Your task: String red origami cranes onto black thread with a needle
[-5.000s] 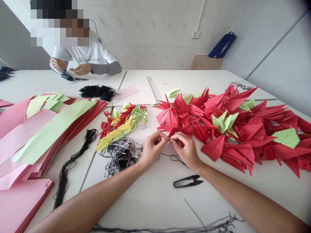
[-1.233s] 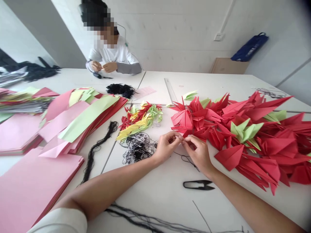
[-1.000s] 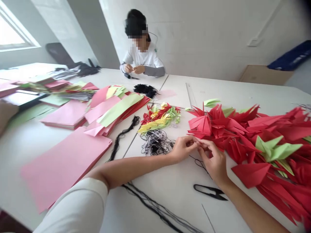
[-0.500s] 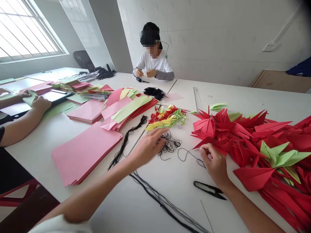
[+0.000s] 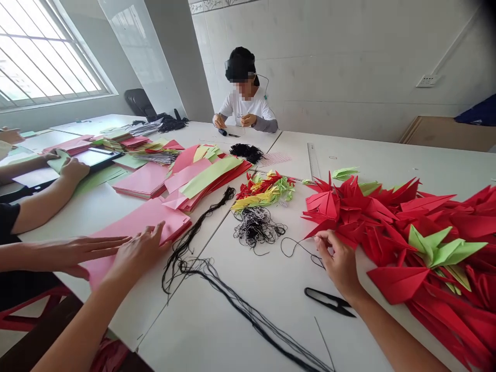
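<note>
My left hand point(image 5: 139, 250) rests with its fingers apart on a stack of pink paper point(image 5: 116, 222). Another person's hand point(image 5: 85, 250) lies flat on the same stack, just left of mine. My right hand point(image 5: 339, 258) is pinched at the left edge of a pile of red folded paper point(image 5: 372, 217); what is between the fingertips is too small to tell. A loose black thread point(image 5: 289, 254) curls beside it. Black scissors-like snips point(image 5: 331, 301) lie below my right hand, and a tangle of black and white thread point(image 5: 258, 226) to its left.
Small red, yellow and green folded papers point(image 5: 267, 188) lie at mid-table. Long black cords point(image 5: 248, 318) cross the front. A person point(image 5: 245, 103) sits opposite, working with both hands. At left, another person's hands point(image 5: 72, 168) hold green paper. A clear ruler point(image 5: 313, 160) lies behind.
My left hand has moved left from the thread tangle to the pink stack. Another person's hand has come in from the left onto that stack. My right hand keeps its pinch.
</note>
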{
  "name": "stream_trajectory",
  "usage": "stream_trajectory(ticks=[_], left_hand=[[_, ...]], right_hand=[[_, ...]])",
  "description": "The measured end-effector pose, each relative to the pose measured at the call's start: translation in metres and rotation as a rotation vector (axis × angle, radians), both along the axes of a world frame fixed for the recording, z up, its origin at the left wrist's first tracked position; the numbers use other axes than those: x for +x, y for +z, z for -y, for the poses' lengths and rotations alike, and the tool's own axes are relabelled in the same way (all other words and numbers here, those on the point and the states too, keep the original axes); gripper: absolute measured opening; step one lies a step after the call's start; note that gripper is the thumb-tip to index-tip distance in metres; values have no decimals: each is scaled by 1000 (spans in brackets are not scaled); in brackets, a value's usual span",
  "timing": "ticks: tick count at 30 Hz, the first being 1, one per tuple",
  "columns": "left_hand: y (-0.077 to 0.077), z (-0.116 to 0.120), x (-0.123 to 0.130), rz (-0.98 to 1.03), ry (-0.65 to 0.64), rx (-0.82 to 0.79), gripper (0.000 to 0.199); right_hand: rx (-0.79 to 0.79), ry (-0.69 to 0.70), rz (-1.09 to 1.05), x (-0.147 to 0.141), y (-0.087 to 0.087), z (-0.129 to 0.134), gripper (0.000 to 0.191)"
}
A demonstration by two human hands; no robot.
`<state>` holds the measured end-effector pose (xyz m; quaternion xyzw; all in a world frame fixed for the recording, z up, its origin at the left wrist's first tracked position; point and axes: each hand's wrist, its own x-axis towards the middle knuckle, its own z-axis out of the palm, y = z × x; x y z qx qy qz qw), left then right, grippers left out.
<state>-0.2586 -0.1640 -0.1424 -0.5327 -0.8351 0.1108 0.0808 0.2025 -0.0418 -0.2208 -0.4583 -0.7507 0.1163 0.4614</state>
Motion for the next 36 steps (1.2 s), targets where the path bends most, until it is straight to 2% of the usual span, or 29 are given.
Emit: stream_trajectory(ticks=[2, 5, 8, 11, 13, 15, 17, 20, 23, 27, 31, 34, 36], left_hand=[[-2, -3, 7, -73, -68, 94, 60], [-13, -7, 29, -128, -280, 283, 54], [-34, -6, 52, 82, -482, 288, 51], [-51, -5, 69, 317, -503, 246, 54], [-52, -6, 77, 453, -464, 251, 54], [-47, -9, 81, 565, -449, 248, 53], [-41, -11, 81, 582, -433, 262, 51], [-37, -12, 73, 369, -369, 320, 52], [-38, -12, 67, 125, -342, 298, 55], [-32, -18, 76, -44, -332, 291, 43], [-16, -32, 103, -32, -436, 389, 36], [-1, -46, 132, 150, -544, 605, 26], [10, -56, 152, 265, -693, 718, 22]], right_hand=[[-16, -1, 3, 0, 0, 0, 23], [-37, 9, -3, 0, 0, -1, 24], [-47, 15, -17, -1, 0, -2, 23], [-62, 15, -20, -1, -1, -2, 22], [-74, 20, -28, -1, -1, -2, 22], [-84, 25, -39, -1, 0, -1, 22], [-86, 29, -45, -1, 1, -1, 22], [-89, 30, -45, -1, 2, -1, 23], [-98, 23, -45, -1, 2, -1, 24], [-99, 23, -45, -1, 2, -1, 24], [-99, 32, -49, -1, 1, -1, 23], [-95, 22, -49, -1, 1, -2, 22], [-102, 20, -54, -2, 0, -3, 23]])
